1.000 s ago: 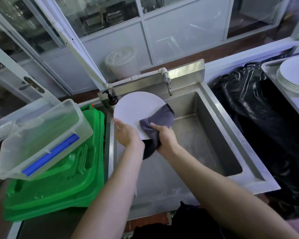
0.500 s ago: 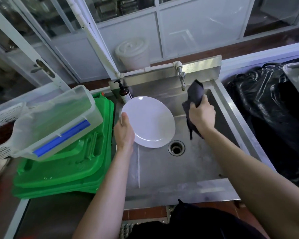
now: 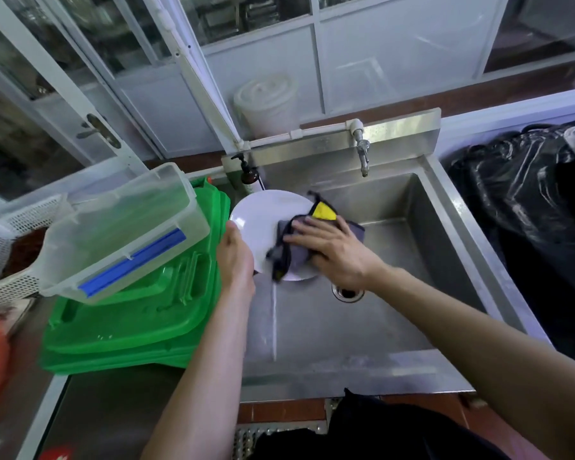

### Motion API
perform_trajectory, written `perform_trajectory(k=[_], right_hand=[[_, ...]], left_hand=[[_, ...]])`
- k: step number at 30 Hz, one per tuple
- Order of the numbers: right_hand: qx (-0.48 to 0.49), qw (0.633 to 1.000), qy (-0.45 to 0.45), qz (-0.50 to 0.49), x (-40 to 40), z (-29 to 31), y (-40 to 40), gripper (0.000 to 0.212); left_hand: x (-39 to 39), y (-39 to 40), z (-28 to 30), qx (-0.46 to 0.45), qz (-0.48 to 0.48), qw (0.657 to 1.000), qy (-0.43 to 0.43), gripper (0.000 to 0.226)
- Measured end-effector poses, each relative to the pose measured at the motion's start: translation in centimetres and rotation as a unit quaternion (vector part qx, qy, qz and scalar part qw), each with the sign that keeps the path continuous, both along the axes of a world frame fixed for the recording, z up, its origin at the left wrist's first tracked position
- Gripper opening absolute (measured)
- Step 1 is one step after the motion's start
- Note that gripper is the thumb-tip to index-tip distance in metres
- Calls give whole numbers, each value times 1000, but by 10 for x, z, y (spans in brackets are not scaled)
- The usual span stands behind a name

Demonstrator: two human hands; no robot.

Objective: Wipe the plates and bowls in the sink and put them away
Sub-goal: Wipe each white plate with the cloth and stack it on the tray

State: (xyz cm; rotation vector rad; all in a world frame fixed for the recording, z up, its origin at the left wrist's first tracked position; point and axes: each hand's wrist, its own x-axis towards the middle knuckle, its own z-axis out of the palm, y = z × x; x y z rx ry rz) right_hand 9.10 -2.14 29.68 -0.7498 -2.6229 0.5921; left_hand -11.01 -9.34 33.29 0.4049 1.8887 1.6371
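A round white plate [image 3: 263, 217] is held tilted over the left part of the steel sink [image 3: 452, 234]. My left hand [image 3: 234, 257] grips its left rim. My right hand [image 3: 329, 249] presses a grey cloth [image 3: 296, 257] with a yellow patch flat against the plate's face, covering its right and lower part. The sink floor around the drain [image 3: 347, 292] holds no other dishes that I can see.
A tap [image 3: 362, 154] hangs over the sink's back wall, a soap bottle [image 3: 249, 175] at its back left corner. Stacked green lids [image 3: 130, 320] with a clear plastic box [image 3: 120, 230] lie to the left. Black bags [image 3: 528, 207] fill the right side.
My right hand has brought the cloth from near the tap down onto the plate's face. The plate stays in my left hand, its face turned up toward me.
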Motion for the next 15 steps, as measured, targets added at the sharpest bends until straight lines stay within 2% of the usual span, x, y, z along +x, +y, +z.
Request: perform_trajectory(k=[2,3,5,7,9,11,13,14,15], right_hand=[[-14,995,-19,-93,-16,11,21,67],[-20,994,-15,-106,-26,17,26,67],[1,998,18,-66,-38,18,19,65],[29,998,51,12,-28,11,-7,59],[37,994,79,66,-2,-6,-28,55],[53,993,82,74,17,-20,-28,54],[-37,990,136,-16,20,-32,-13,52],[-129,969,186,-104,20,-36,-3,49],[-217,925,232,-208,19,-37,7,42]], left_hand=[[13,2,-2,-3,-14,1000,15,45],[15,5,-5,-9,-18,1000,20,50],[9,12,-6,-6,11,1000,-6,58],[-10,16,-3,-17,41,998,-39,47],[-30,12,-1,-38,45,998,-37,42],[-35,5,0,-61,25,998,-26,38],[-35,2,1,-70,11,997,-9,37],[-32,1,3,-68,-4,998,11,36],[-30,0,5,-62,-22,997,34,36]])
